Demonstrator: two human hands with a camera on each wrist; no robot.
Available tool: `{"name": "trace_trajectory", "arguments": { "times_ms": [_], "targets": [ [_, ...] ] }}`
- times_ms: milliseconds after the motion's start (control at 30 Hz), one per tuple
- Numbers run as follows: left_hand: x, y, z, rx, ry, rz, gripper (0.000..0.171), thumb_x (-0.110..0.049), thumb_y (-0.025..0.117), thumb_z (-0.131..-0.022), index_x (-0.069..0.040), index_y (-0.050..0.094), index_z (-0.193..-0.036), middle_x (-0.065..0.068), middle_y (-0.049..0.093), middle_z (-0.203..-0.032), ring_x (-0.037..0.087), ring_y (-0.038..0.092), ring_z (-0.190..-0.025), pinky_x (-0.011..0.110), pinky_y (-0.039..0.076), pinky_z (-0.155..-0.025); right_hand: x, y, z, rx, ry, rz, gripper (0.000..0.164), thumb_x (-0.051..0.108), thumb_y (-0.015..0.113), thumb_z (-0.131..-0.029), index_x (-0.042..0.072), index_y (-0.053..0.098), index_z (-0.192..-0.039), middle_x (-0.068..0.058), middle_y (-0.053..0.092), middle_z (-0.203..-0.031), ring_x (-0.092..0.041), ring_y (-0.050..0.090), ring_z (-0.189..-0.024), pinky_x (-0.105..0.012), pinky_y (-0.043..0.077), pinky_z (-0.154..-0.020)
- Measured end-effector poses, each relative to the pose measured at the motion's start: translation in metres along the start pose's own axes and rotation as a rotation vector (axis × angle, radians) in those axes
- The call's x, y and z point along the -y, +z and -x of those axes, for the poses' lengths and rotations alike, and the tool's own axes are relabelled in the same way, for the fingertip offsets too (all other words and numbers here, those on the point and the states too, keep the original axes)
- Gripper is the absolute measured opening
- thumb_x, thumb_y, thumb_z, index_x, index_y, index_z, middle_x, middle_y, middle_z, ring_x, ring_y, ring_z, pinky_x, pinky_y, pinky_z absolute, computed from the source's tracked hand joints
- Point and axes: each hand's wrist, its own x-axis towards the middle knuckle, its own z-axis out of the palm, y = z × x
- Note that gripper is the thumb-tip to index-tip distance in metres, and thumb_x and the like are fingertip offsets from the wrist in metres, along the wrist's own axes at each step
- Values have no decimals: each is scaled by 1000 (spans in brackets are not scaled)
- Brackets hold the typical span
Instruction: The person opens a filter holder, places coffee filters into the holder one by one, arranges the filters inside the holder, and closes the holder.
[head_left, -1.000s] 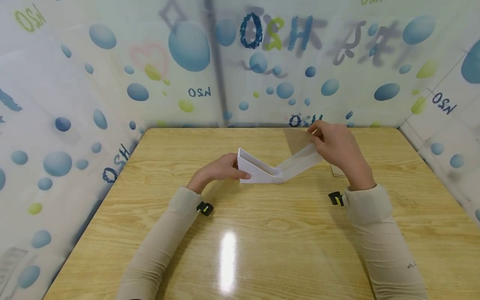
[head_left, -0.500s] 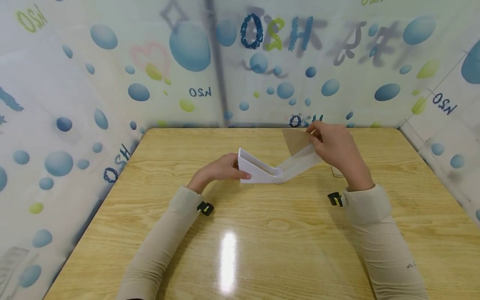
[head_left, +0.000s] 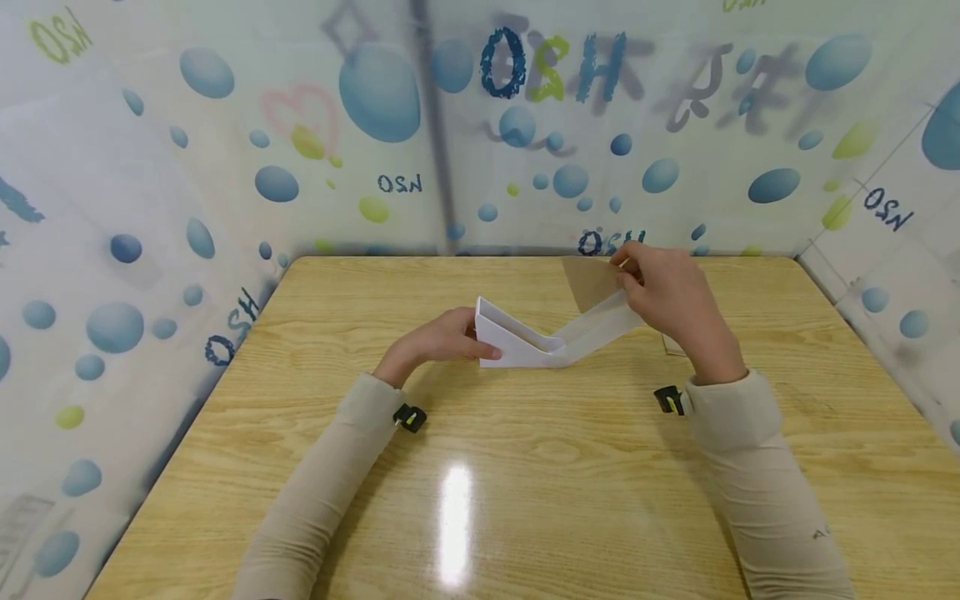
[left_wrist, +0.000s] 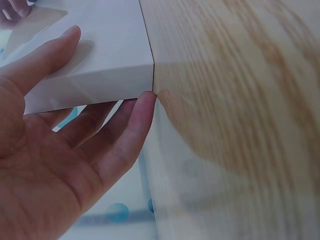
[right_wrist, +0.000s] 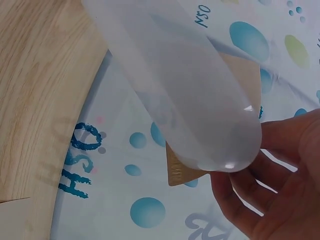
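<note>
From the head view, the white paper box (head_left: 517, 337) sits mid-table on the wooden table (head_left: 480, 467), its long axis running left to right and climbing toward the far right, where a flap (head_left: 600, 321) sticks up. The left hand (head_left: 442, 337) is right at the box's left end, fingers mostly straight and pressed flat against it. The right hand (head_left: 663, 292) is at the raised far-right tip, pinching a brown bit (head_left: 588, 282) there. Left wrist view: thumb (left_wrist: 47, 55) lies on top of the box (left_wrist: 95, 55), fingers (left_wrist: 132, 127) straight underneath its edge. Right wrist view: the curled fingers (right_wrist: 240, 190) pinch a translucent sheet (right_wrist: 185, 95) and a brown tab (right_wrist: 180, 172).
</note>
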Motion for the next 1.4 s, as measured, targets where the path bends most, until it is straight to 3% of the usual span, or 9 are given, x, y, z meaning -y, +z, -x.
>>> {"name": "trace_trajectory", "arguments": {
  "times_ms": [1400],
  "targets": [
    [2, 0, -1, -10, -10, -19, 43, -18, 75, -94, -8, 61, -134, 11, 71, -121, 18, 62, -88, 34, 54, -73, 10, 9, -1, -74, -74, 9, 13, 5, 63, -99, 3, 72, -109, -16, 78, -92, -26, 64, -66, -41, 48, -62]
  ]
}}
